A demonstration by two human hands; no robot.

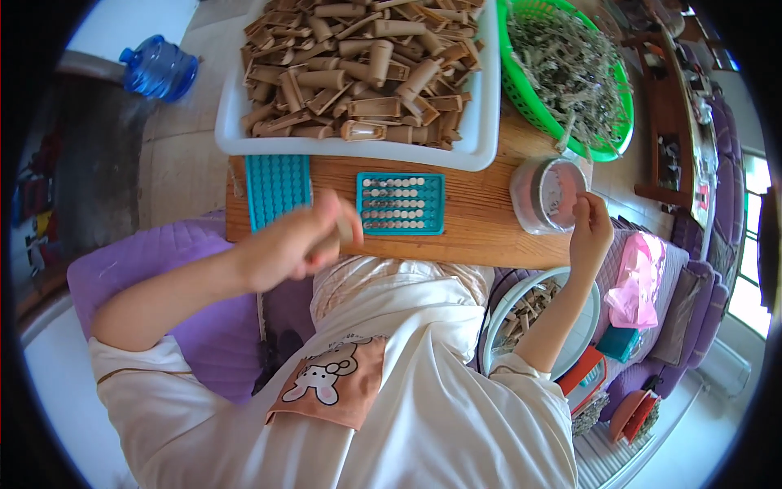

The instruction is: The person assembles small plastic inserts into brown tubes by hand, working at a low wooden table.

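Note:
My left hand is raised at the table's near edge, slightly blurred, its fingers closed round a brown trough-shaped piece. That piece resembles the many brown pieces heaped in the white bin. My right hand is at the rim of a round tub with something pink inside. Its thumb and fingertips are pressed together; whatever is between them is too small to tell. Between the hands lies a teal tray with several rows of small silvery-white discs.
A second teal tray with small hollows lies left, under the white bin's front edge. A green basket of dry grey-brown material stands far right. Below the wooden table, a pale basin holds brown bits. A blue water jug lies far left.

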